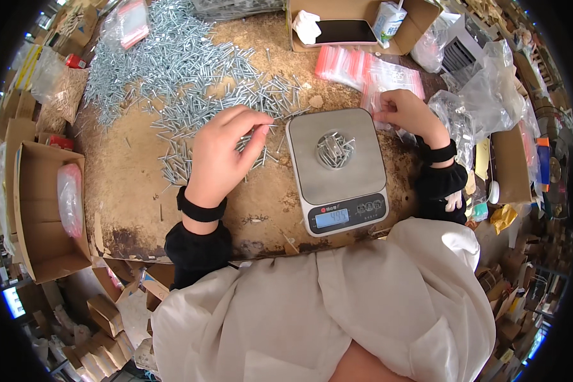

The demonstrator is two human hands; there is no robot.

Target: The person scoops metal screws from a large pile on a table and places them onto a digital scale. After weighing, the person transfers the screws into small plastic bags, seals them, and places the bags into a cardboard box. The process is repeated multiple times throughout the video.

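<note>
My left hand (223, 153) lies palm down on a spread of small silver screws (178, 70), its fingertips pinching a few at the pile's near edge. To its right a grey digital kitchen scale (337, 169) carries a small round dish of screws (335, 150). My right hand (406, 113) rests beyond the scale's right corner, its fingers on a stack of small clear zip bags with red strips (369, 73). Both wrists wear black bands over black sleeves.
The worn wooden table (127, 191) has a cardboard box (356, 19) at the back holding a phone, a carton and a tissue. Crumpled clear plastic bags (484, 95) lie at the right. An open carton (41, 210) with a bag stands at the left.
</note>
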